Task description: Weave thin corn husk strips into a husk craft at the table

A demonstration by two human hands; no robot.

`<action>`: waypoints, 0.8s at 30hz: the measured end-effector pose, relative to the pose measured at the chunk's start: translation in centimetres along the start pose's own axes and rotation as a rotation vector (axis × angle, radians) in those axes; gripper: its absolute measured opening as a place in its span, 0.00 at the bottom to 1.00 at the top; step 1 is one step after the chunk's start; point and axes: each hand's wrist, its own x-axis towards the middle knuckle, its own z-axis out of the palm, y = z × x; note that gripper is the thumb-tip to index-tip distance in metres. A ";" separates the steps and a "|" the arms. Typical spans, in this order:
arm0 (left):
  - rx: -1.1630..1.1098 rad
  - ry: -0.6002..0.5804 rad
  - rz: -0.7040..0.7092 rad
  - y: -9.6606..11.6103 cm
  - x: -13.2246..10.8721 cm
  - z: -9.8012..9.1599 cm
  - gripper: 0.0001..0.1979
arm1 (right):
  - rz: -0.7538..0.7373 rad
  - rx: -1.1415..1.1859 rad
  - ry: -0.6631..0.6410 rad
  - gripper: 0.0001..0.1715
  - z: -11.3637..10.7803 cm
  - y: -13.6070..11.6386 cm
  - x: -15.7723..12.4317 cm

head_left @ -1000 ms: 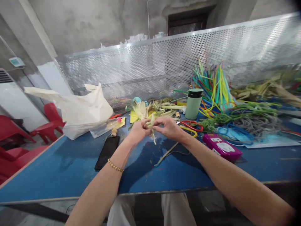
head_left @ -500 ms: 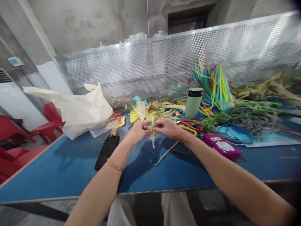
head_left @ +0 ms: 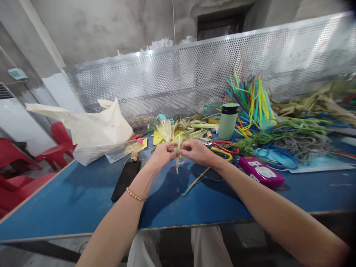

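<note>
Between my two hands a pale green-yellow husk strip stands upright, its lower end hanging below my fingers over the table. My left hand pinches it from the left, thumb and fingers closed. From the right, my right hand pinches the same strip, fingertips close to those of the left. Just beyond them lies a heap of dry corn husks on yellow paper. Scissors with red handles rest right of my right hand. A thin loose husk strand lies on the table nearer to me.
On the blue table lie a black phone, a white bag and a purple case. A green tumbler stands before bright plastic strips and green cords. A perforated metal panel runs behind.
Both hands stay on the husk strip and have barely moved. The strip's lower end has swung slightly left. The whole view has shifted a little.
</note>
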 end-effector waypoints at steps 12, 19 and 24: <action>-0.036 -0.037 -0.022 -0.1 0.0 0.1 0.25 | 0.005 0.002 0.041 0.13 0.7 0.3 0.0; -0.095 0.004 -0.062 -0.4 0.3 -0.8 0.27 | 0.043 0.215 -0.025 0.16 -2.2 1.6 0.2; -0.225 -0.088 -0.111 -0.2 0.3 -1.9 0.32 | -0.027 0.360 -0.108 0.16 -4.5 2.3 -0.3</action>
